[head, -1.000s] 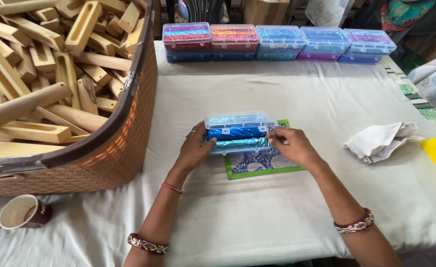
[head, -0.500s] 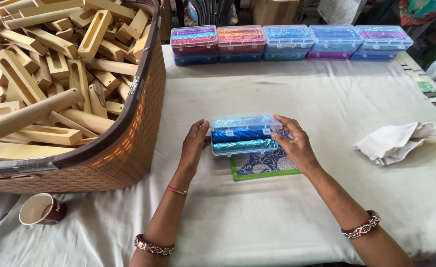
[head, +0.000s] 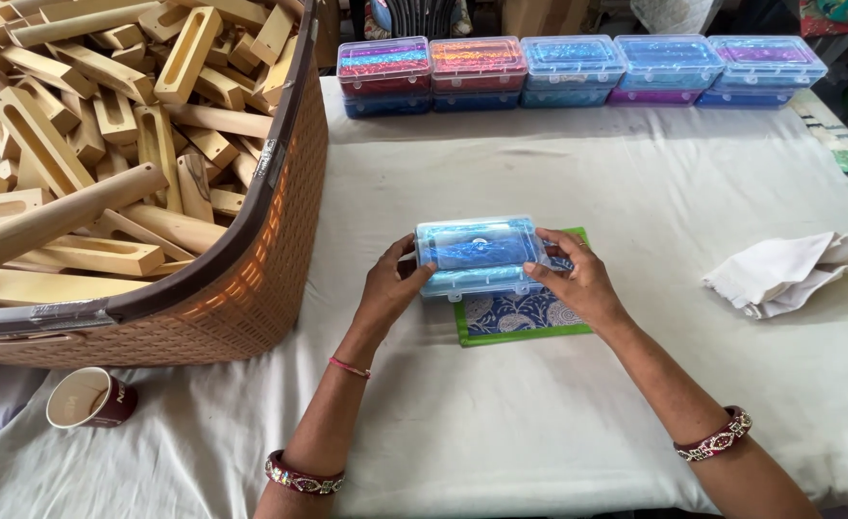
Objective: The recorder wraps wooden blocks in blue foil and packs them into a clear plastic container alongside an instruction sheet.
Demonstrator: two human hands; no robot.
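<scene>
Left hand (head: 393, 286) and right hand (head: 575, 276) grip a clear plastic box (head: 479, 253) by its ends over a patterned card (head: 523, 314) mid-table (head: 558, 173).

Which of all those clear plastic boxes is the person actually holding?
The blue-filled plastic box mid-table, over the patterned card, gripped by left hand and right hand. The row of boxes sits untouched at the far edge.

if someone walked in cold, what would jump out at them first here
Most likely the big woven brown basket on the left, heaped with pale wooden blocks. Next, the row of clear plastic boxes with glittery coloured contents along the table's far edge. In the middle, the left hand and right hand hold a clear box of shiny blue material by its ends, above a green-edged patterned card on the white cloth.
</scene>
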